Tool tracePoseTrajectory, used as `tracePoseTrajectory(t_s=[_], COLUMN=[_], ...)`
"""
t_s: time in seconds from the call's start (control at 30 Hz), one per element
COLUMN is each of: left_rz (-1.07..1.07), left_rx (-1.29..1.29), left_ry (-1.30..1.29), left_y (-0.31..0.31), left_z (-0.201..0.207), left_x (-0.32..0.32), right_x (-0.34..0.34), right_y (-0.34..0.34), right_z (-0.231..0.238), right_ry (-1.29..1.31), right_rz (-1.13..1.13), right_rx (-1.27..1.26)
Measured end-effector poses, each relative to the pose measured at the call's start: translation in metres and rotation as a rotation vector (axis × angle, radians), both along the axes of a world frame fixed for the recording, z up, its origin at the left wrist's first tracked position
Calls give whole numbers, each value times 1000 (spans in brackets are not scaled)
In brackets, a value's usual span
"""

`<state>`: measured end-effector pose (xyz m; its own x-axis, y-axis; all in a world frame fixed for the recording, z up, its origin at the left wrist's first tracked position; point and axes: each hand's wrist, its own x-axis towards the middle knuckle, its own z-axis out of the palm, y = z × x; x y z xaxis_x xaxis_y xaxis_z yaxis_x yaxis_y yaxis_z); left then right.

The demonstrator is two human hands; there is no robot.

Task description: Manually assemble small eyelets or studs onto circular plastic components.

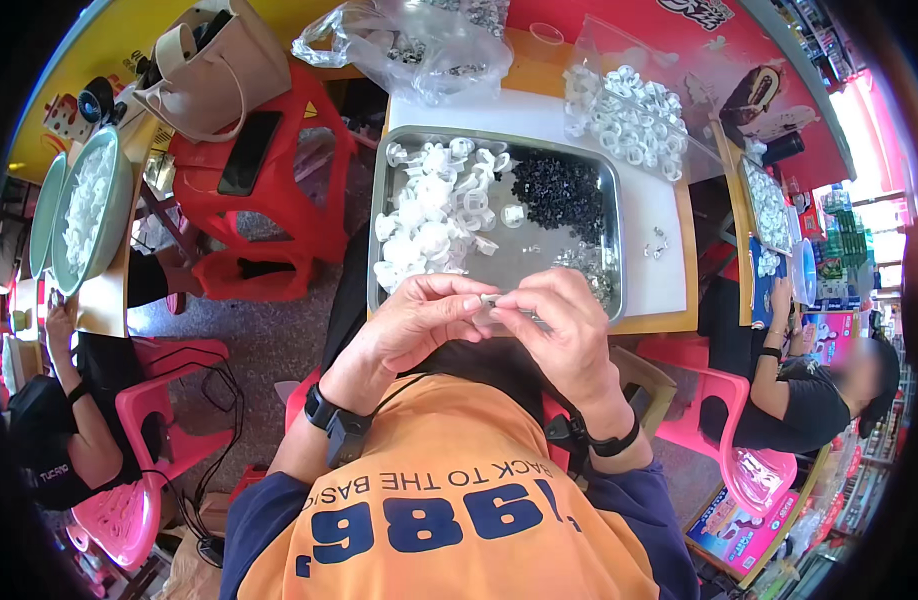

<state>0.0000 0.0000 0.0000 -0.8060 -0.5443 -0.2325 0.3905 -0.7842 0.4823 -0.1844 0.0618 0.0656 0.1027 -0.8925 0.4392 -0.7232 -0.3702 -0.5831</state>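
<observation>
Head view: the left hand (419, 325) and the right hand (559, 325) meet, thumbs and fingertips closed around 1 small pale part (488, 300) at the near edge of the metal tray (524, 268); whether the right hand hides a 2nd piece, I cannot tell. In the tray, white plastic parts (429, 225) heap at left, black pieces (559, 195) at far right, and small shiny pieces (594, 275) at near right.

White parts (417, 245) — black bits (559, 195)

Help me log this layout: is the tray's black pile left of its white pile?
No, the black pile lies right of the white pile in the tray.
</observation>
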Motion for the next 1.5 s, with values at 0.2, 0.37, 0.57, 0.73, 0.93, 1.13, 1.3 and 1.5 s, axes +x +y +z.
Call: tracePoseTrajectory(t_s=[0.2,0.37,0.57,0.73,0.93,1.13,1.3,1.5], left_rz=[29,44,73,76,160,312,384,441], left_rx=[-97,-234,-133,-161,-438,-666,-796,-910], left_ry=[-98,-175,-143,-225,-427,-553,-597,-661], left_y=[0,1,4,1,-1,5,11,18], left_z=[-3,-3,7,16,15,3,-3,-2], left_x=[0,0,-4,-5,-8,-16,-22,-29], right_x=[1,1,2,6,9,11,14,11], right_y=[-3,0,0,1,1,2,8,17], right_z=[0,-6,-19,-18,-25,-28,-27,-33], right_ry=[100,37,-793,-760,-526,-412,-305,-322], right_rz=[40,29,-60,-121,-166,-192,-205,-252], right_rx=[-85,52,525,488,321,233,174,101])
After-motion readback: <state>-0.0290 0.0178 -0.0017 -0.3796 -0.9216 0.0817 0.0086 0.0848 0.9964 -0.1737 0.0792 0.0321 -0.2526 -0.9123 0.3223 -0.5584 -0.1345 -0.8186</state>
